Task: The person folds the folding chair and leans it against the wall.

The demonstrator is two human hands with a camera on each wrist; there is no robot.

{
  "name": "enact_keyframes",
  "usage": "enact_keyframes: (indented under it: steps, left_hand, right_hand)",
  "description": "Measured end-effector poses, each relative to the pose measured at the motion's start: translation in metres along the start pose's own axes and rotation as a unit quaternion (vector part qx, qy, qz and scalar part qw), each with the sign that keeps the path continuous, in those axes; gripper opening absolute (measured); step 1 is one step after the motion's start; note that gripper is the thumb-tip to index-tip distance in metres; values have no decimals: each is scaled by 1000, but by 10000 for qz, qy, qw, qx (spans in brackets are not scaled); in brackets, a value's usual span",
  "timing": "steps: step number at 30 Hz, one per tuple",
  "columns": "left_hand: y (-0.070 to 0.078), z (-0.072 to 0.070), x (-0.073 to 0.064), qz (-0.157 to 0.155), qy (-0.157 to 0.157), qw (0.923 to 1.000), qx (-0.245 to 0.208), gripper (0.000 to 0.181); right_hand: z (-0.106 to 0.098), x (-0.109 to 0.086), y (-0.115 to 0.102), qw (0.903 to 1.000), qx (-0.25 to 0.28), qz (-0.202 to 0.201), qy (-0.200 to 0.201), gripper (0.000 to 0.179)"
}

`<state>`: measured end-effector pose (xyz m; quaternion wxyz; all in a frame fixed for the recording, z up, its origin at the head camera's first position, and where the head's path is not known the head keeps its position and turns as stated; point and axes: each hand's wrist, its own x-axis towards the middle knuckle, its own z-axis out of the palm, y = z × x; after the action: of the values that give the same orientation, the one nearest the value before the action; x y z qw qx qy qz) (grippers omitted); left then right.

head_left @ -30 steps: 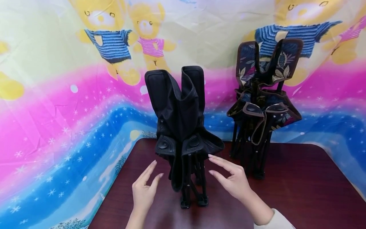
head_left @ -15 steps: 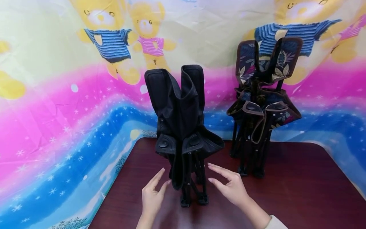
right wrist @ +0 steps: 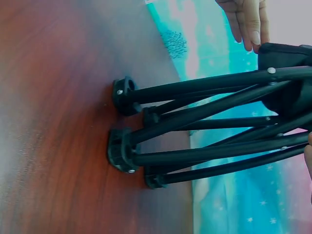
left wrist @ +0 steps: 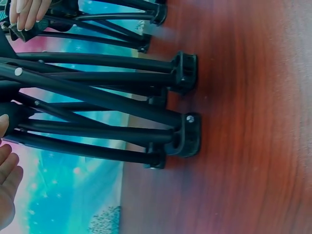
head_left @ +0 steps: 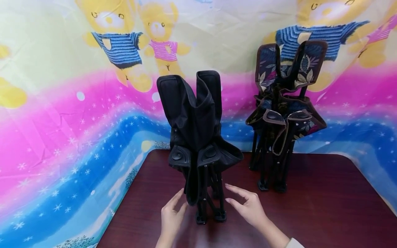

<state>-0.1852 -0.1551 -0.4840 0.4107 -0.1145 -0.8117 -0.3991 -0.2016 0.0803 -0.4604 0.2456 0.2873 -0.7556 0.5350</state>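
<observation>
A folded black camping chair (head_left: pixel 198 127) stands upright on the table, its fabric seat bunched and its thin legs (right wrist: pixel 204 112) close together. My left hand (head_left: pixel 171 220) is at the chair's lower left, fingers extended. In the right wrist view, the fingertips of this left hand (right wrist: pixel 246 19) meet the edge of the hanging black fabric (right wrist: pixel 280 56), touching it or very nearly. On the other side my right hand (head_left: pixel 249 208) is held with fingers and thumb apart, a small gap from the legs. Only bits of each hand show in its own wrist view.
A second folded chair (head_left: pixel 288 103) with dark leaf-patterned fabric stands behind to the right. Both are on a dark red-brown wooden table (head_left: pixel 328 206). A colourful cloth backdrop (head_left: pixel 77 69) with teddy bears hangs behind the table.
Both hands have moved lower along the black chair. The left hand has also come to the right, up to the fabric. Neither chair has visibly moved.
</observation>
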Motion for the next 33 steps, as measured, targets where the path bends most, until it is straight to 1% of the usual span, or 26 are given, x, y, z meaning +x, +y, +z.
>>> enact_keyframes:
  steps: [3,6,10,12,14,15,18,22,24,30,33]
  left_hand:
    - [-2,3,-5,-179,-68,9998,-82,48]
    - [-4,5,-9,-416,-182,9989,-116,44]
    - [-6,9,-13,-529,-302,9981,17,39]
    - [-6,11,-15,-548,-337,9979,56,38]
    - [-6,12,-16,-636,-419,9971,-13,38]
    - [-6,13,-17,-697,-453,9965,-58,38]
    - [-7,16,-18,-912,-607,9939,-152,36]
    - [-10,20,-20,-1198,-771,9897,-160,33]
    - [-12,23,-22,-1344,-809,9874,-205,31]
    - [-18,28,-27,-1848,-907,9778,-381,29]
    - [-19,30,-29,-2102,-962,9717,-480,30]
  right_hand:
    - [2,-3,3,9997,31,236,-24,34]
    - [4,-6,5,9981,143,597,-77,34]
    - [7,-9,7,9922,375,1181,-100,33]
    - [8,-10,6,9887,508,1408,-105,33]
    - [8,-10,2,9855,591,1588,-102,32]
    - [9,-10,-1,9841,636,1655,-97,32]
    - [11,-12,5,9808,926,1714,-50,32]
    - [16,-19,24,9773,1128,1794,-41,32]
    - [19,-20,28,9734,1215,1944,-44,32]
    - [27,-26,36,9599,1562,2328,37,32]
    - [30,-29,40,9584,1497,2427,89,31]
